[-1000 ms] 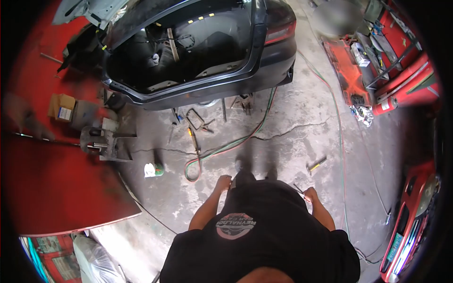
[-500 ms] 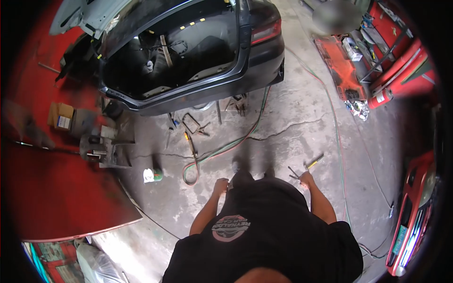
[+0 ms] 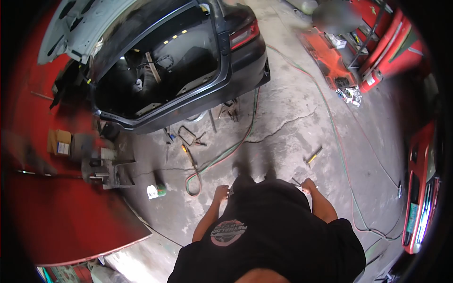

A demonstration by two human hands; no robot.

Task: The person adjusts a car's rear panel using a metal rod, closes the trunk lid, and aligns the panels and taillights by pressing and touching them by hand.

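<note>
Right hand (image 3: 309,186) grasps a dark tool (image 3: 296,181), its length slanting forward-left; left hand (image 3: 222,192), grip unclear

Auto body shop, by the look of it. Dark car (image 3: 248,60) with trunk gaping, pale panel (image 3: 87,28) up at its left. Red and green hoses (image 3: 331,115) run over cracked concrete floor (image 3: 288,104); one loop ends by a torch-like tool (image 3: 189,155). Hammer (image 3: 313,157) and clamp-like tools (image 3: 186,135) also on the floor. Extinguisher (image 3: 371,81) upper right, red car (image 3: 412,198) at right edge. Shirt (image 3: 288,231) print includes "CAR".
</note>
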